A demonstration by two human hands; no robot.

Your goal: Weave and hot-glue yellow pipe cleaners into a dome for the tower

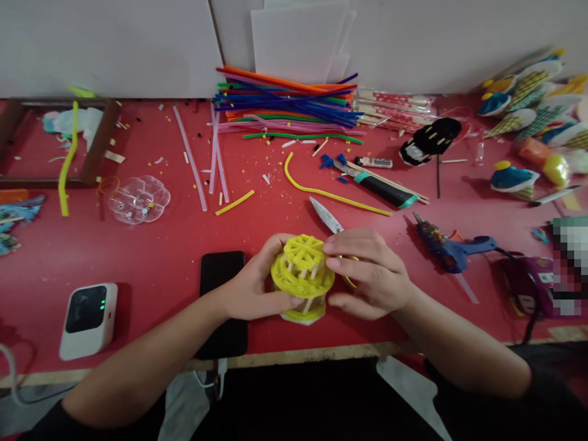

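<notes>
A small yellow tiered craft model (303, 285), built from fuzzy pipe cleaners and short wooden sticks, is held just above the table's front edge. My left hand (257, 285) wraps its left side, thumb across the lower tier. From the right, my right hand (372, 272) closes on the model with curved fingertips at its upper tier; part of that contact is hidden. Partly beneath my right hand lie scissors (325, 214), blades pointing away, with a yellow handle loop showing. Behind them a yellow pipe cleaner (340, 197) bends across the red table (151, 257).
Bundled coloured pipe cleaners (289, 104) lie at the back. To the right are cutters (381, 187), a blue glue gun (445, 245) and a black craft piece (429, 141). A phone (223, 334), a white device (89, 321) and a clear bead tray (139, 200) are leftward.
</notes>
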